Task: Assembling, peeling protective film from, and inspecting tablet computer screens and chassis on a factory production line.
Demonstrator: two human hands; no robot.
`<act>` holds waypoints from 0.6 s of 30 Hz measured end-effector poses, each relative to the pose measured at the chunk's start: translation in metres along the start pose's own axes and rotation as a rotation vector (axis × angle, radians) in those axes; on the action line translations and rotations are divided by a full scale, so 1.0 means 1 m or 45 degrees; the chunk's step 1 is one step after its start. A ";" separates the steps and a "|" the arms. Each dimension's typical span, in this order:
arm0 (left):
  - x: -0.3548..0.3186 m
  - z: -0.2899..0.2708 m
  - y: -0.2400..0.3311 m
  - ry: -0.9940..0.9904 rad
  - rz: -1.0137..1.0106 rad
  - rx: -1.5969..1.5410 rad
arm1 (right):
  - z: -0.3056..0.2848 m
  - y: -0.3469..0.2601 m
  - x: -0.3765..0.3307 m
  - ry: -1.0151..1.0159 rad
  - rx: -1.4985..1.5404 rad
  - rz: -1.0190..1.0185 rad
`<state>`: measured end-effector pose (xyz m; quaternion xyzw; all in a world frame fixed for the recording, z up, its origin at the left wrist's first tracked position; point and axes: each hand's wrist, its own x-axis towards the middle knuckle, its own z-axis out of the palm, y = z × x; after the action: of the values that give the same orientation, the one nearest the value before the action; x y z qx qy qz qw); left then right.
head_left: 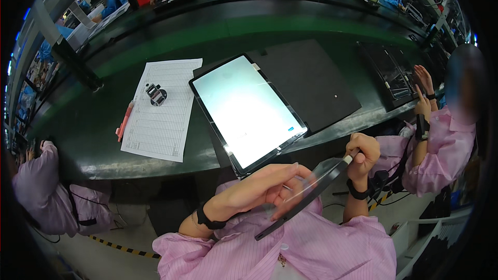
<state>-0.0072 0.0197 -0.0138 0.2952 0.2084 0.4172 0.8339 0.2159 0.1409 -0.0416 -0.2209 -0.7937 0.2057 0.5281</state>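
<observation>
Fingers of the left hand (267, 186) are lying stretched out and close together, flat against the underside of a clear protective film (301, 192), showing through it as a blur, so that hand is cupping the sheet from below. Over on the other side, the right hand (363, 155) is curling into a loose fist, thumb and forefinger pinching a small white pull tab (348, 159) at the film's upper corner. The film is hanging in the air between the 2 hands, tilting up toward the right, just over the person's lap and in front of the bench edge. Both wrists are wearing black straps, and both sleeves are pink.

Moving out from there, a tablet (246, 109) is lying face up right at the near edge of the dark green workbench (93, 140), screen glowing white, partly overlapping a black mat (316, 78) behind it. To the left of the tablet, a printed paper form (161, 114) is lying flat with a small metal clip-like gadget (155, 94) sitting on it, and a red pen (124, 121) is touching the sheet's left edge.

A co-worker in pink (441, 145) is sitting at the right with hands up near a black tray (389, 72), and another pink sleeve (36, 176) is showing at far left.
</observation>
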 end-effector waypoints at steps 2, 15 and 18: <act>0.005 0.006 0.005 -0.042 0.023 0.006 | 0.001 0.001 0.000 -0.019 0.006 -0.038; 0.006 0.045 0.021 0.388 0.632 0.758 | 0.011 0.010 -0.010 -0.085 0.157 0.156; 0.009 0.051 0.028 0.315 0.470 0.613 | 0.016 0.015 -0.008 0.027 0.258 0.339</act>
<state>0.0124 0.0245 0.0422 0.4636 0.3437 0.5328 0.6189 0.2062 0.1470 -0.0620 -0.2719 -0.7271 0.3504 0.5240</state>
